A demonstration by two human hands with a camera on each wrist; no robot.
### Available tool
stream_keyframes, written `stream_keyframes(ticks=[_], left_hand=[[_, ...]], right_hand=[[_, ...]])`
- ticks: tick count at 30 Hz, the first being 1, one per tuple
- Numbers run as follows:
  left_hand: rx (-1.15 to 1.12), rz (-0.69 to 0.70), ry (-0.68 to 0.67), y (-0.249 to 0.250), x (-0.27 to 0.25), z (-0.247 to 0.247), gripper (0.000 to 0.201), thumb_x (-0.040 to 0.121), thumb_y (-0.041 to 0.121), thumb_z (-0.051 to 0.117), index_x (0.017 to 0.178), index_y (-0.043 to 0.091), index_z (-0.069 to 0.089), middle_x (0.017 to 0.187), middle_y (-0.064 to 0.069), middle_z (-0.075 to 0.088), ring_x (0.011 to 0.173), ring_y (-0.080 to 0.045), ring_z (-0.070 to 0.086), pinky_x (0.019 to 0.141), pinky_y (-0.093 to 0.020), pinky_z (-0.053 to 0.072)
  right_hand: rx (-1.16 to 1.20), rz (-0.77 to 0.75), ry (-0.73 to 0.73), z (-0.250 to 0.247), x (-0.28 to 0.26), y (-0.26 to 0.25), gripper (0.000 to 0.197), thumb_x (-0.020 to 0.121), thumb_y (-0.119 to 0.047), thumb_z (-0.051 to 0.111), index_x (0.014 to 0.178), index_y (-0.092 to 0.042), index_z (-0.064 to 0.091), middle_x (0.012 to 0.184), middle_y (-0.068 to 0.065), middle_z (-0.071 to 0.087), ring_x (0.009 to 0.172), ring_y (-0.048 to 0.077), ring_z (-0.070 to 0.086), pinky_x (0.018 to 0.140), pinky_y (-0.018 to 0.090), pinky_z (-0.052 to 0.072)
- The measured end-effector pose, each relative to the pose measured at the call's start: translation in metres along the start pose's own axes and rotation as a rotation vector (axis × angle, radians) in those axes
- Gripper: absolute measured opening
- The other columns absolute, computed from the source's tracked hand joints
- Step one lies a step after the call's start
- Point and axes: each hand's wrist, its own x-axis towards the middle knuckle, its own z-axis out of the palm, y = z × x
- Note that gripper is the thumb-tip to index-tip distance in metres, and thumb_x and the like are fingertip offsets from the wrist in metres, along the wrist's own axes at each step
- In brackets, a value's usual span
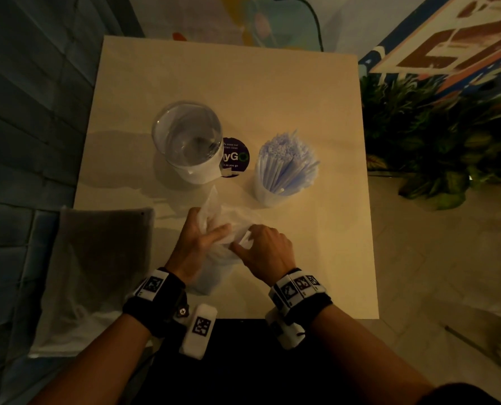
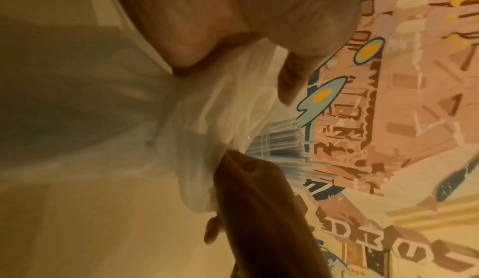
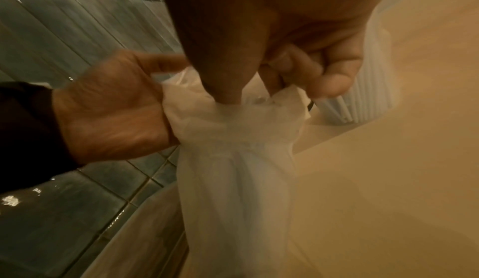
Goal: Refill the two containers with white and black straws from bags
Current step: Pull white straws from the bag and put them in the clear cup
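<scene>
A thin white plastic bag (image 1: 228,220) stands near the table's front edge, its neck bunched between both hands. My left hand (image 1: 198,241) grips the gathered top from the left. My right hand (image 1: 262,244) pinches the bag's rim from the right; thumb and fingers (image 3: 329,77) curl on the plastic (image 3: 233,139). An empty clear container (image 1: 188,135) stands at the table's middle left. To its right a second container (image 1: 285,168) is packed with white straws, whose ends show in the left wrist view (image 2: 274,145). The bag's contents are hidden.
A round purple sticker (image 1: 237,157) lies between the two containers. A dark flat bag (image 1: 97,273) hangs over the table's (image 1: 243,83) left front corner. Green plants (image 1: 436,141) stand right of the table, a tiled wall (image 3: 64,36) to the left.
</scene>
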Motion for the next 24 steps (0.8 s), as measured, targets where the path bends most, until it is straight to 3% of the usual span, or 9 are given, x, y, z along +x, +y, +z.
stream_keyframes(ticks=[3, 6, 10, 13, 16, 19, 24], left_hand=[[0.434, 0.058, -0.09, 0.008, 0.005, 0.002, 0.082, 0.053, 0.056, 0.081, 0.123, 0.026, 0.051, 0.112, 0.012, 0.061, 0.102, -0.004, 0.059, 0.084, -0.021, 0.045], [0.573, 0.062, -0.045, 0.009, 0.009, 0.007, 0.046, 0.073, 0.047, 0.08, 0.107, 0.021, 0.065, 0.093, 0.013, 0.067, 0.091, -0.006, 0.064, 0.072, -0.016, 0.045], [0.343, 0.041, 0.028, 0.004, 0.007, 0.006, 0.026, 0.09, 0.035, 0.067, 0.113, 0.025, 0.064, 0.105, 0.008, 0.07, 0.097, -0.002, 0.065, 0.082, -0.024, 0.049], [0.169, -0.05, 0.037, 0.008, 0.004, 0.012, 0.012, 0.095, 0.029, 0.06, 0.104, 0.028, 0.068, 0.098, 0.008, 0.073, 0.094, -0.004, 0.067, 0.079, -0.023, 0.047], [0.049, -0.117, 0.073, 0.007, 0.006, 0.011, 0.014, 0.095, 0.033, 0.06, 0.105, 0.027, 0.068, 0.097, 0.007, 0.075, 0.093, -0.008, 0.069, 0.081, -0.026, 0.049], [-0.08, -0.177, 0.142, 0.005, 0.004, 0.009, 0.043, 0.085, 0.049, 0.067, 0.119, 0.022, 0.065, 0.105, 0.0, 0.074, 0.1, -0.018, 0.069, 0.092, -0.042, 0.052], [-0.24, -0.17, 0.23, 0.007, 0.0, 0.01, 0.022, 0.096, 0.031, 0.058, 0.115, 0.022, 0.066, 0.101, 0.001, 0.075, 0.1, -0.02, 0.069, 0.086, -0.037, 0.053]], right_hand=[[-0.004, -0.001, -0.006, 0.0, -0.003, -0.001, 0.057, 0.082, -0.074, 0.056, 0.098, -0.02, 0.058, 0.103, 0.002, 0.065, 0.087, 0.029, 0.064, 0.065, 0.035, 0.042], [-0.016, -0.045, 0.01, 0.004, -0.004, -0.001, 0.056, 0.08, -0.075, 0.058, 0.103, -0.024, 0.056, 0.106, -0.003, 0.062, 0.085, 0.025, 0.065, 0.065, 0.033, 0.042], [0.052, -0.102, 0.03, 0.002, -0.002, 0.003, 0.065, 0.079, -0.072, 0.061, 0.13, -0.032, 0.052, 0.13, -0.01, 0.059, 0.098, 0.022, 0.066, 0.078, 0.038, 0.054], [0.109, -0.152, 0.018, -0.001, -0.002, 0.002, 0.069, 0.08, -0.067, 0.065, 0.138, -0.034, 0.044, 0.135, -0.01, 0.057, 0.098, 0.021, 0.066, 0.08, 0.037, 0.054], [0.166, -0.212, 0.013, -0.004, -0.005, 0.004, 0.069, 0.082, -0.058, 0.069, 0.141, -0.038, 0.039, 0.137, -0.01, 0.057, 0.095, 0.021, 0.067, 0.078, 0.034, 0.052], [0.259, -0.241, 0.01, -0.005, -0.009, 0.006, 0.07, 0.082, -0.051, 0.074, 0.138, -0.037, 0.035, 0.132, -0.009, 0.062, 0.088, 0.023, 0.068, 0.076, 0.035, 0.052], [0.35, -0.22, 0.012, 0.002, -0.008, 0.009, 0.068, 0.079, -0.051, 0.077, 0.131, -0.03, 0.039, 0.122, -0.009, 0.069, 0.073, 0.023, 0.069, 0.077, 0.039, 0.055]])
